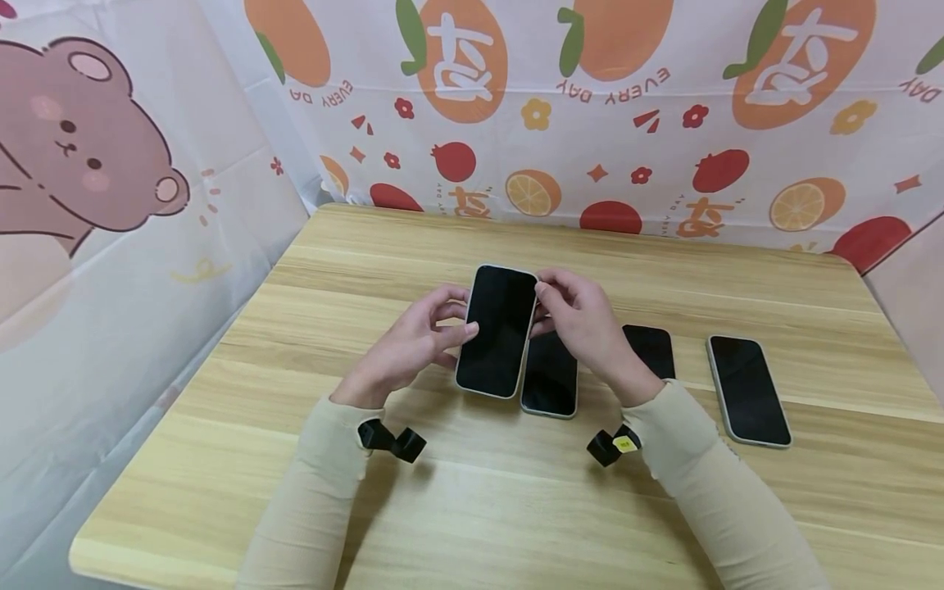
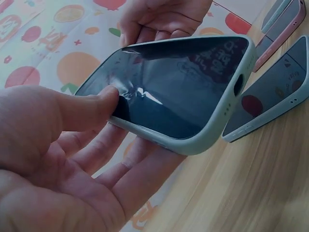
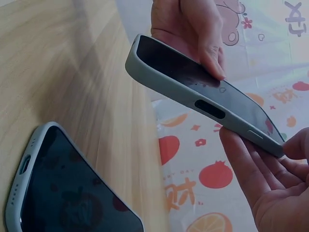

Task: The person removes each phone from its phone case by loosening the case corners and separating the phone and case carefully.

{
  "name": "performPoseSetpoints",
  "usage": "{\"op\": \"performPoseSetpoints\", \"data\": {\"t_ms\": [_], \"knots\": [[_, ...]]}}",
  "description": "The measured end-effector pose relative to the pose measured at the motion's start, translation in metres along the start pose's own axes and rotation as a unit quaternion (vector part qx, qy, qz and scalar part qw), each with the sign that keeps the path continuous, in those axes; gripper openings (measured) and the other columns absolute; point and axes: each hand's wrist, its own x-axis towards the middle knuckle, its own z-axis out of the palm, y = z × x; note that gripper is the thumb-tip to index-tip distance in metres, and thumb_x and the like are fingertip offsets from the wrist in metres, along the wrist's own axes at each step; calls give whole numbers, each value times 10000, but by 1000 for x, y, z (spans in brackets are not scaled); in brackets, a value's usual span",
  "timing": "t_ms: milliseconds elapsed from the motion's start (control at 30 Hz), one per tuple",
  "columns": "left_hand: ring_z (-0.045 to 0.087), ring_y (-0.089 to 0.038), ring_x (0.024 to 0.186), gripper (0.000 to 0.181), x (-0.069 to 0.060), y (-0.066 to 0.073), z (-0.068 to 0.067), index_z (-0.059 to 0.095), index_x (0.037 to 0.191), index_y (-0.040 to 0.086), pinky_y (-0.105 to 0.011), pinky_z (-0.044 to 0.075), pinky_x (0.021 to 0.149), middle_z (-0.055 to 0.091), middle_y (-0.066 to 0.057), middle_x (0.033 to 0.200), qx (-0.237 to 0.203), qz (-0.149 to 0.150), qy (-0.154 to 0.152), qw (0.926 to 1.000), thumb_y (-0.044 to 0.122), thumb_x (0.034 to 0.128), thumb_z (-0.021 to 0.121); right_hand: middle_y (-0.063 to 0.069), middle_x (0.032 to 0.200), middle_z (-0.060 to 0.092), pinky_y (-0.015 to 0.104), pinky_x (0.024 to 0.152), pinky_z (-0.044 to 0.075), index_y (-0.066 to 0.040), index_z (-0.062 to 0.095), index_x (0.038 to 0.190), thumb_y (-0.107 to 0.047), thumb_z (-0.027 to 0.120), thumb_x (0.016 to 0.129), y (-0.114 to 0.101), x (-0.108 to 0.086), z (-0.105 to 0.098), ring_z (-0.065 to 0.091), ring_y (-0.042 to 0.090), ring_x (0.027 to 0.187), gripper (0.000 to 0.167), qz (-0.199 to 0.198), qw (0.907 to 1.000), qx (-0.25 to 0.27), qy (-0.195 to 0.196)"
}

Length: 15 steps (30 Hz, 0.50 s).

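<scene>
A phone in a pale green case (image 1: 496, 336) is held above the table with its dark screen up. My left hand (image 1: 413, 340) grips its left side, thumb (image 2: 110, 99) on the screen and fingers beneath. At the top right corner my right hand (image 1: 586, 324) pinches it, the thumb (image 3: 297, 145) at the edge and fingers under the case. Its back is hidden. Just right of it, a second phone in a pale case (image 1: 549, 381) lies screen up on the table, its upper part covered by my right hand.
Farther right on the wooden table (image 1: 472, 508) lie a phone (image 1: 651, 348), partly behind my right wrist, and another phone in a pale case (image 1: 748, 393). One case shows pink (image 2: 286, 39) in the left wrist view. A fruit-print cloth (image 1: 590, 147) hangs behind the table.
</scene>
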Motion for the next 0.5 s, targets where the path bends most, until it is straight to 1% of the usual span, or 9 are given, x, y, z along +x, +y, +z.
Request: {"op": "performPoseSetpoints", "data": {"t_ms": [167,333,500], "knots": [[657,-217,858,373,1,0,1,454,1304,89,-403,596,620,606,-107,1138,-175,67,-114,9998,46,965,604,167,977,603,297,741,614,-23,601,1199,-162,480,1051,1,0,-2,655,258,809,236,-57,9999,120,-19],[637,-194,812,370,0,0,1,456,1282,103,-379,583,593,606,-72,1093,-200,90,-140,9997,37,953,612,163,993,605,302,746,614,-18,601,1217,-162,480,1051,2,1,-3,645,244,831,251,-48,9993,358,-114],[646,-179,815,385,0,1,0,462,1289,104,-366,575,576,616,-69,1091,-286,178,-273,9991,32,944,617,146,991,603,293,742,612,-5,595,1220,-152,466,1055,3,2,-6,635,216,842,256,-2,9982,583,-123]]}}
